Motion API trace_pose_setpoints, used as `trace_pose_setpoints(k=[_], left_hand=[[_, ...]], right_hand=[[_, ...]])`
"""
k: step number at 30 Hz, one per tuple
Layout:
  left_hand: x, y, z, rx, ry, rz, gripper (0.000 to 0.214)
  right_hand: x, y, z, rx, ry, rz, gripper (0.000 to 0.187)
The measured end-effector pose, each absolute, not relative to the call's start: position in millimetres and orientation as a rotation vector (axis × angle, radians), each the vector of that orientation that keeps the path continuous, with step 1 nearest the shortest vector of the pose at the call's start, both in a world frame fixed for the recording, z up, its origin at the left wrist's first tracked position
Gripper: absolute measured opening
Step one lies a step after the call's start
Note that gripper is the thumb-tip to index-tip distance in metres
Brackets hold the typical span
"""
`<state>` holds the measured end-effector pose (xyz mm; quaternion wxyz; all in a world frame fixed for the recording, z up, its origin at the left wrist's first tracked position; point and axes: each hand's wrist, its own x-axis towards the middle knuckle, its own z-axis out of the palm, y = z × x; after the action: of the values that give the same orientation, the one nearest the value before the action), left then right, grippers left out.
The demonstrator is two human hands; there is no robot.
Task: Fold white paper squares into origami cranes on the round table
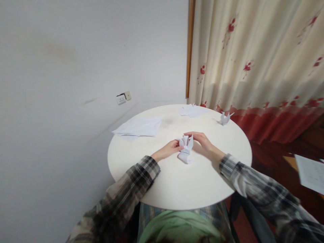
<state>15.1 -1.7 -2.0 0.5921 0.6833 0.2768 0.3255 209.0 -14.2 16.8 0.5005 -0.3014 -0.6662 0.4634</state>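
Note:
A white folded-paper crane [186,148] is held just above the middle of the round table, its wings curled and its pointed tips standing up. My left hand [170,149] grips its left side, with the thumb across the front of the folds. From the far right, my right hand [201,139] reaches around to the crane's back wing, fingers and thumb closed at its upper edge. Part of that wing is hidden behind the fingertips.
The round white table [192,189] has a stack of white paper [139,126] at the back left. More paper sheets [193,110] lie at the far edge. Another paper crane [225,118] stands at the back right. A wall borders the left, and a curtain [253,67] hangs behind.

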Motion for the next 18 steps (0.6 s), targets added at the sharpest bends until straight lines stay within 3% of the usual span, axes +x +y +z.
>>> trace_pose_setpoints(k=[6,11,18], left_hand=[[15,-4,0,1.586,0.618,0.727,0.043],[15,-9,5,1.561,0.601,0.705,0.041],[15,-12,10,1.544,0.607,0.668,0.041]], right_hand=[[212,-12,15,-0.907,-1.711,1.011,0.029],[213,-14,13,-0.969,-1.863,0.572,0.022],[218,-12,13,-0.841,-1.987,0.272,0.018]])
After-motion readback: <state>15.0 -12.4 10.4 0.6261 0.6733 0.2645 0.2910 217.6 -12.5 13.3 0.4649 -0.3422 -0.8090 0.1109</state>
